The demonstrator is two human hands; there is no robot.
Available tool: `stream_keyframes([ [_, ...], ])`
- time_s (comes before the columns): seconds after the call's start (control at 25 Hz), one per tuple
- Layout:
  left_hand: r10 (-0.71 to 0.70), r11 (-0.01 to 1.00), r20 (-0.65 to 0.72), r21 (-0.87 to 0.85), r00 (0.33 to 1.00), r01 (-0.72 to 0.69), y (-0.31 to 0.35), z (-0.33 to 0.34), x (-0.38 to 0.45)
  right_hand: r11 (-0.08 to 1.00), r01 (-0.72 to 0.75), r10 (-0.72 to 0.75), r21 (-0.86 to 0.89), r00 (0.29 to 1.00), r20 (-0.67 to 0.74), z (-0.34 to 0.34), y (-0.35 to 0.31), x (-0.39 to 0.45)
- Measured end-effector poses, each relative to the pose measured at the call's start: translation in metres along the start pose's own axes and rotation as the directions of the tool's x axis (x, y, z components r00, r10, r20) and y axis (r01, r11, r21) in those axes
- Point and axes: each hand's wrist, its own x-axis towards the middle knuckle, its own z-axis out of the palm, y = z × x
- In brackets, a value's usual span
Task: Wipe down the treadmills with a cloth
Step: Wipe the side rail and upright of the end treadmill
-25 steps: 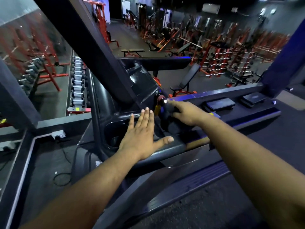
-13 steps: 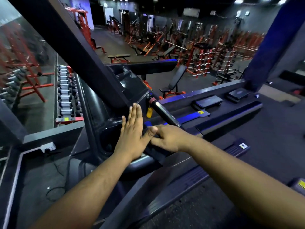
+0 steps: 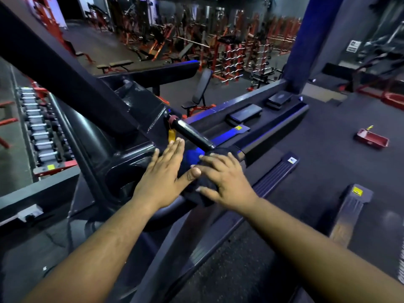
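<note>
Left hand [image 3: 162, 176]: flat on the treadmill console [image 3: 122, 171], fingers [image 3: 175, 147] straight and held together, thumb out to the side, its tip touching the right hand's fingertips.

Right hand [image 3: 225, 182]: laid over the cloth [image 3: 196, 194], fingers [image 3: 209, 159] spread and slightly bent, pressing down; whether they curl round the cloth cannot be told.

Cloth: dark, bunched, mostly hidden under the right palm; only folds below the fingers and a dark edge beyond them show. It lies on the console's front rail, just right of the left thumb. Colour hard to separate from the black plastic.

Handlebar grip [image 3: 192, 135]: black cylinder, running up and away from the right fingers; red collar at its far end.

Yellow tag [image 3: 171, 136]: hangs just beyond the left fingertips; any print unreadable.

Cup recess [image 3: 124, 180]: left of the left wrist, interior in shadow.

Treadmill deck [image 3: 218, 270]: beneath both forearms, cut off at the lower edge.

Dumbbell rack [image 3: 37, 130]: far left, blurred.

Red tray [image 3: 371, 139]: on the floor, well right of the fingers.
</note>
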Motion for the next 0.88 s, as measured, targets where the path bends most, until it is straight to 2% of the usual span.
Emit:
stream_keyframes([
  [0.04,0.010,0.999,0.019,0.041,1.000,-0.010,0.002,0.000,0.000,0.995,-0.098,0.098,-0.002,0.995,-0.027,-0.001,0.031,0.000],
  [0.08,0.021,0.995,0.034,0.095,0.999,-0.024,0.004,0.001,0.000,0.960,-0.277,0.278,0.031,0.959,-0.061,-0.005,0.060,0.002],
  [0.12,0.027,0.988,0.041,0.150,0.999,-0.033,0.006,0.001,0.000,0.885,-0.453,0.462,0.109,0.883,-0.084,-0.007,0.079,0.006],
  [0.16,0.030,0.981,0.054,0.191,0.998,-0.040,0.010,0.001,0.001,0.806,-0.566,0.586,0.173,0.806,-0.087,-0.005,0.084,0.009],
  [0.2,0.034,0.975,0.073,0.216,0.997,-0.049,0.016,0.003,0.004,0.779,-0.598,0.622,0.190,0.775,-0.111,0.002,0.075,0.008],
  [0.24,0.035,0.972,0.084,0.229,0.996,-0.054,0.023,0.005,0.007,0.813,-0.549,0.577,0.194,0.806,-0.134,0.009,0.058,0.006],
  [0.32,0.049,0.964,0.094,0.256,0.994,-0.071,0.042,0.012,0.023,0.905,-0.358,0.391,0.227,0.913,-0.116,0.018,0.026,-0.010],
  [0.4,0.072,0.957,0.113,0.272,0.991,-0.101,0.061,0.023,0.049,0.948,-0.226,0.248,0.225,0.966,-0.071,0.013,0.045,-0.019],
  [0.44,0.076,0.955,0.126,0.276,0.989,-0.108,0.068,0.028,0.063,0.956,-0.215,0.234,0.202,0.969,-0.078,0.012,0.070,-0.017],
  [0.6,0.060,0.940,0.182,0.320,0.982,-0.116,0.096,0.056,0.135,0.890,-0.393,0.424,0.232,0.900,-0.099,0.004,0.204,-0.002],
  [0.76,0.037,0.920,0.241,0.370,0.970,-0.127,0.130,0.084,0.210,0.898,-0.368,0.400,0.242,0.911,-0.101,0.001,0.287,0.012],
  [0.88,0.013,0.926,0.278,0.359,0.960,-0.116,0.161,0.109,0.270,0.888,-0.408,0.436,0.211,0.893,-0.112,-0.002,0.337,0.014],
])
